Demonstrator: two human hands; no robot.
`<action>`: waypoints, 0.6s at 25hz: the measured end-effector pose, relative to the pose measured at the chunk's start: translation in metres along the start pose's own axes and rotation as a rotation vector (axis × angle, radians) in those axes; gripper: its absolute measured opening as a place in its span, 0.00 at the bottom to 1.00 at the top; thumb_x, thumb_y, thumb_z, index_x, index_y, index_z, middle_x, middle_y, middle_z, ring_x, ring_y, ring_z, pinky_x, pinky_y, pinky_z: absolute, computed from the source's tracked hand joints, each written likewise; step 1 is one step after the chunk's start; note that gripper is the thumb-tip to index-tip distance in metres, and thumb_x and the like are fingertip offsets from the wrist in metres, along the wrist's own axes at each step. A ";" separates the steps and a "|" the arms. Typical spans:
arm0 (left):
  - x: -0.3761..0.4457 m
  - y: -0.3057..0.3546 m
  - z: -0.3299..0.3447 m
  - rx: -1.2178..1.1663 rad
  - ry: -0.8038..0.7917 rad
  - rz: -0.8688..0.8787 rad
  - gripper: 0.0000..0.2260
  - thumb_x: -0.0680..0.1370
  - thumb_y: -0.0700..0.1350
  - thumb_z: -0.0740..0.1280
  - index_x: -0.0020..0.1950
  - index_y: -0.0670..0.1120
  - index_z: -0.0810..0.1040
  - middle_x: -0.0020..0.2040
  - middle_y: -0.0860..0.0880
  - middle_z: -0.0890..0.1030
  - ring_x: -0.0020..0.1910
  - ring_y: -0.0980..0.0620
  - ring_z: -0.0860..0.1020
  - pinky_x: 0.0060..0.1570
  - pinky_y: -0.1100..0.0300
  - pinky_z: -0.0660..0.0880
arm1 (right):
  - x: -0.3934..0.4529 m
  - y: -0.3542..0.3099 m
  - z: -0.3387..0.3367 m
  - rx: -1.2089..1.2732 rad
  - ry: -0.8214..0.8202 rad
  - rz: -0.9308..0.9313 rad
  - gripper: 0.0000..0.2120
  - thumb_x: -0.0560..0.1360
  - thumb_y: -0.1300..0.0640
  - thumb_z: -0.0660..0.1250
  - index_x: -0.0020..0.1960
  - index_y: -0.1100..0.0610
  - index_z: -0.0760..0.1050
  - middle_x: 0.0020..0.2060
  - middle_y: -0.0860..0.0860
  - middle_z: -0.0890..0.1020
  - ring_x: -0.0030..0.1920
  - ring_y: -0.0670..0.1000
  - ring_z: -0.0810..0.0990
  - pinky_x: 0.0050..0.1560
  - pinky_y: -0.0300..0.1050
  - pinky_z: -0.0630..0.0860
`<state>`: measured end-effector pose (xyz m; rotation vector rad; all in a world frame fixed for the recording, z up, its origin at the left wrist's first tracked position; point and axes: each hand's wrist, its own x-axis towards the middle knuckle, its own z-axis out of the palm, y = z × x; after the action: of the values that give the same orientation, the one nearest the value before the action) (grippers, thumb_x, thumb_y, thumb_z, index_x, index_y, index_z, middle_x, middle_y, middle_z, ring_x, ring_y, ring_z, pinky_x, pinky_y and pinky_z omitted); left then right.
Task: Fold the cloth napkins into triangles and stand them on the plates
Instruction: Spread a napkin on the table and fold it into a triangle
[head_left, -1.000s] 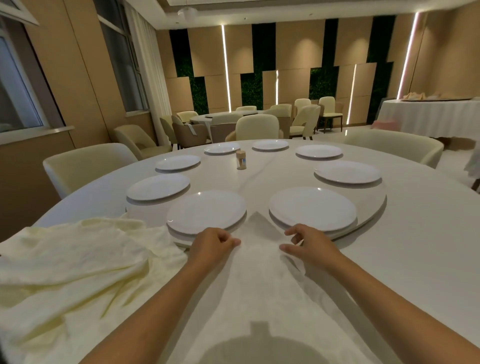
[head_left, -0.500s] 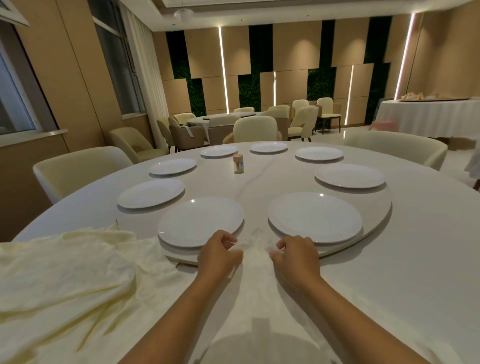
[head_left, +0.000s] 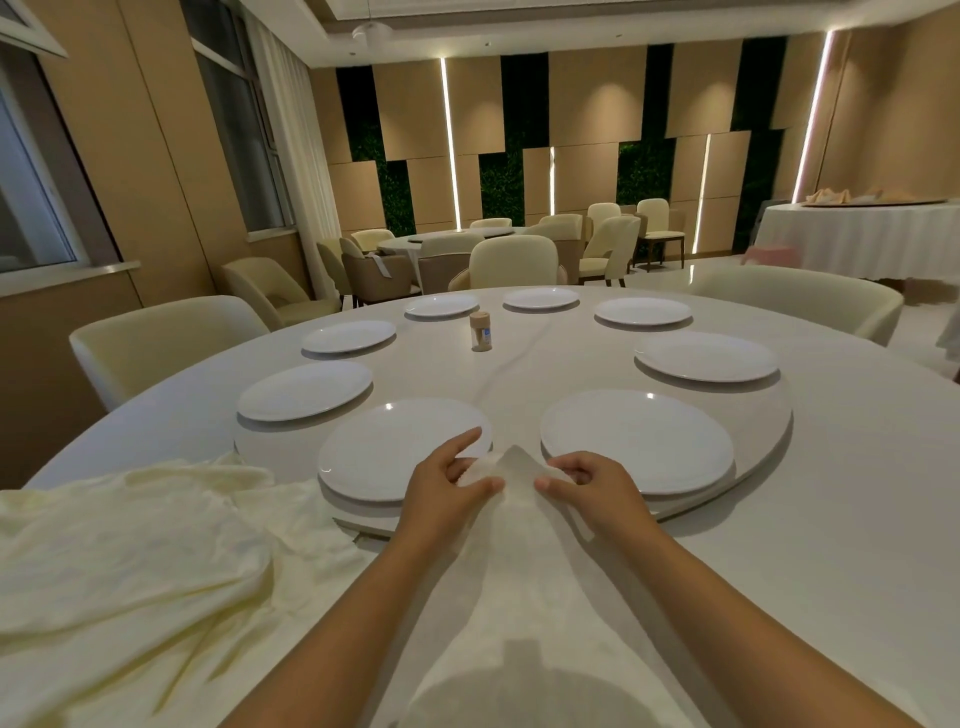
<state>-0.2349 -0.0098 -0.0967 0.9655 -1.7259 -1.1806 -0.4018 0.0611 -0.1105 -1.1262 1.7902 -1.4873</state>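
Your cream cloth napkin (head_left: 524, 561) lies on the counter, its far corner lifted into a peak between two white plates (head_left: 400, 447), six more plates ringing beyond. Crumpled spare napkins (head_left: 130, 561) lie left.

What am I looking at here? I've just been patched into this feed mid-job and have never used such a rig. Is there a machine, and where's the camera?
There is no machine. A person wears one wide-angle camera on the head, which looks forward and down, so the two bare arms you see are their own. The left hand and right hand each pinch the far tip of a pale napkin with curled fingers, and lift that tip just off the round white table. The napkin's near part lies spread toward the person. More loose napkins lie heaped on the left. Eight white plates stand in a ring on a turntable, none with a napkin yet. A small jar stands near the middle.
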 end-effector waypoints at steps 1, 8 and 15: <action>0.001 0.001 0.000 -0.005 0.007 0.011 0.25 0.71 0.41 0.75 0.64 0.56 0.75 0.46 0.49 0.83 0.47 0.55 0.81 0.44 0.68 0.77 | 0.002 -0.001 0.000 0.011 -0.003 -0.001 0.11 0.70 0.56 0.74 0.50 0.58 0.80 0.42 0.52 0.82 0.42 0.48 0.81 0.38 0.32 0.73; 0.007 0.008 0.002 -0.099 0.015 -0.044 0.15 0.71 0.41 0.75 0.56 0.47 0.82 0.41 0.49 0.83 0.42 0.58 0.82 0.39 0.71 0.75 | 0.008 -0.011 0.002 -0.128 0.044 -0.079 0.15 0.70 0.48 0.74 0.34 0.58 0.78 0.26 0.46 0.75 0.30 0.44 0.72 0.33 0.37 0.67; 0.017 0.008 0.006 -0.043 0.072 -0.066 0.04 0.73 0.41 0.73 0.47 0.45 0.84 0.42 0.51 0.85 0.42 0.56 0.82 0.38 0.68 0.76 | 0.013 -0.018 0.005 -0.129 0.083 -0.142 0.03 0.70 0.51 0.74 0.40 0.49 0.82 0.36 0.45 0.83 0.41 0.45 0.81 0.40 0.35 0.73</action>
<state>-0.2476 -0.0214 -0.0869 1.0334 -1.6168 -1.2064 -0.3994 0.0463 -0.0930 -1.2970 1.9209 -1.5378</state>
